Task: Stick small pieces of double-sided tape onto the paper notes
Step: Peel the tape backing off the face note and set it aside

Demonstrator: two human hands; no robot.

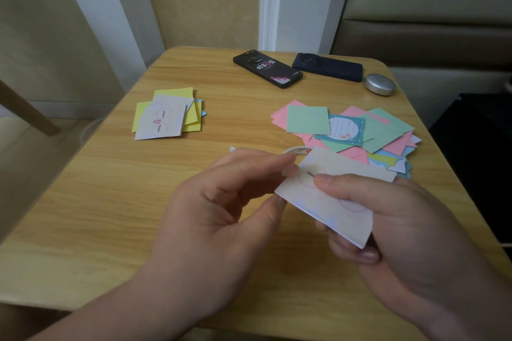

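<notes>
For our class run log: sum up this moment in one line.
right hand: holds white note | left hand: grips its left edge | tape roll: on table behind note

Pink, mint-green and blue notes (307,119) on a honey-coloured, wood-grained bench (110,202). The other stack (171,93) is yellow, topped white with pink rings.

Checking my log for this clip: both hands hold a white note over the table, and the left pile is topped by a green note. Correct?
Not quite. The head view shows the left pile topped by a white sheet with pink marks, not a green note. The left hand and right hand do hold the white note over the table.
</notes>
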